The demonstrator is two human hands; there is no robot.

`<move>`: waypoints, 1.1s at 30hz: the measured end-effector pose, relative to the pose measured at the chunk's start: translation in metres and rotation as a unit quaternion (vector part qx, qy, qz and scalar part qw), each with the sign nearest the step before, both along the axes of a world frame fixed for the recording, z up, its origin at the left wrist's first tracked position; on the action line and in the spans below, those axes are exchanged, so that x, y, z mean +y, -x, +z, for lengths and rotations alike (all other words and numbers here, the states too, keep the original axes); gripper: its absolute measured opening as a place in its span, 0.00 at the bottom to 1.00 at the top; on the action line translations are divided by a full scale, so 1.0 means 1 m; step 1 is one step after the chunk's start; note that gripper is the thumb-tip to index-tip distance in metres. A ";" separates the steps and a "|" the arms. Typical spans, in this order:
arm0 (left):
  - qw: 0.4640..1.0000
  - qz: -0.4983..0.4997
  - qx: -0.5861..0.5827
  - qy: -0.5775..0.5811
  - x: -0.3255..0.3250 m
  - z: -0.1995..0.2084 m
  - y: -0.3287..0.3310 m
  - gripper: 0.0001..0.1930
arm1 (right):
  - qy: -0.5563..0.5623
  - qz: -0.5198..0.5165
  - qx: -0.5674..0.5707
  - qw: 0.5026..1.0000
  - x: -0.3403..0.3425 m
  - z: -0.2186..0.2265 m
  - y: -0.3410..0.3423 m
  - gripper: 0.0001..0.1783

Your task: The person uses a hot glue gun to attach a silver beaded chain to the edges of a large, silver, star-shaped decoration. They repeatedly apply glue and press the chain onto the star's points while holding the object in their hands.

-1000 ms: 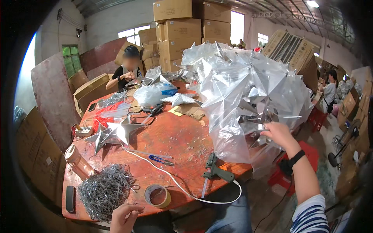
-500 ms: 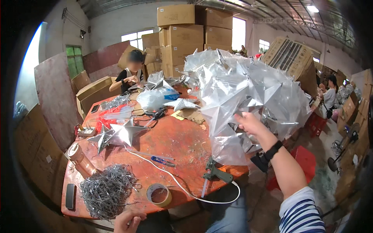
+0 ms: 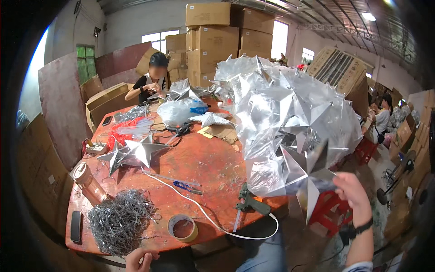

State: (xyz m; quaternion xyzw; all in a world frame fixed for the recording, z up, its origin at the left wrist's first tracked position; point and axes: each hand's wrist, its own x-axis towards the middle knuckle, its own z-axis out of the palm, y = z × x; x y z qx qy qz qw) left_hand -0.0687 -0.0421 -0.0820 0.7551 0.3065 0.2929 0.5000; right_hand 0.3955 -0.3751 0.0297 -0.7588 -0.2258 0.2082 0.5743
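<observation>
I see my right hand (image 3: 351, 192) gripping the silver star (image 3: 308, 174) at its near-right point, the star extending left toward the table (image 3: 204, 163); my left hand (image 3: 140, 259) rests loosely curled, empty, far off.

The room is a tall warehouse hall with pale plastered walls (image 3: 136, 20), a metal truss roof (image 3: 335, 18) and bright daylight coming through high windows (image 3: 156, 37) and a green-framed window (image 3: 85, 61) on the left. Stacks of brown cardboard boxes (image 3: 213, 41) rise against the far wall, and large reddish-brown boards (image 3: 63, 104) lean at the left. A worn orange-red counter (image 3: 204, 163) fills the middle, with red plastic stools (image 3: 364, 147) on the grey concrete floor (image 3: 378, 174) to the right.
</observation>
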 end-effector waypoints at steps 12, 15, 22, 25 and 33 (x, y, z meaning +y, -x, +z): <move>0.958 0.106 -0.221 -0.148 -0.002 -0.010 -0.051 0.32 | -0.297 0.005 -0.060 0.953 0.109 -0.064 0.145 0.30; 0.919 0.221 -0.248 -0.213 -0.004 -0.033 -0.052 0.41 | -0.160 0.214 0.186 0.945 0.170 -0.073 0.180 0.24; 0.964 0.152 -0.042 -0.213 0.025 -0.018 -0.037 0.41 | 0.034 0.200 -0.254 0.946 0.205 -0.085 0.160 0.23; 0.978 0.146 -0.064 -0.136 0.037 -0.025 -0.036 0.35 | 0.187 0.071 -0.430 0.880 0.184 -0.077 0.130 0.25; 0.981 0.035 -0.108 -0.155 0.051 -0.041 -0.037 0.35 | 0.246 0.180 -0.515 0.801 0.179 -0.099 0.072 0.29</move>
